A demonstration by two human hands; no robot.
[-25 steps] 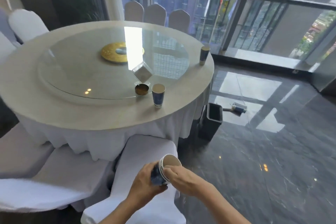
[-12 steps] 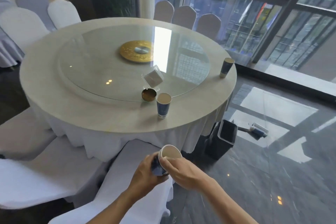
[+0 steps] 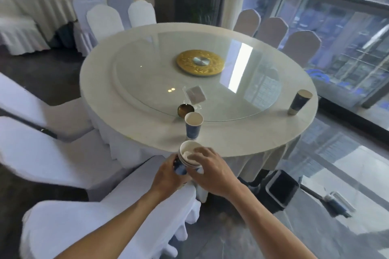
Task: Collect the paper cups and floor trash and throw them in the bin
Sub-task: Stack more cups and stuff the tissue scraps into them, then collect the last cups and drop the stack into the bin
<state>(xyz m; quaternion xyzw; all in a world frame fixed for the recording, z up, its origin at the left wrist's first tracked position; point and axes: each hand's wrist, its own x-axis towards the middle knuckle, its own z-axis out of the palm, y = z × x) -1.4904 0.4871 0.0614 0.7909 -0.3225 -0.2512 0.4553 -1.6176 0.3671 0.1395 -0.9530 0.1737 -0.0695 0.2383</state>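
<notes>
Both hands hold a stack of nested blue paper cups [image 3: 185, 159] just below the near edge of the round table [image 3: 147, 130]. My left hand [image 3: 168, 176] wraps the stack's side and my right hand [image 3: 210, 169] grips its rim from the right. A single blue paper cup [image 3: 193, 125] stands upright on the table right behind the stack. Another blue cup [image 3: 299, 102] stands at the table's right edge. A dark bin [image 3: 281, 188] sits on the floor under the table's right side, with a piece of trash [image 3: 337, 203] lying beyond it.
A glass turntable [image 3: 147, 82] carries a gold centre disc [image 3: 200, 62], a clear card holder [image 3: 194, 95] and a small brass dish [image 3: 185, 109]. White-covered chairs [image 3: 63, 153] ring the table, one directly beneath my hands. Windows line the right; glossy dark floor lies there.
The view has swung left and closer to the table. The held stack has risen toward the near cup, and the bin now sits lower right.
</notes>
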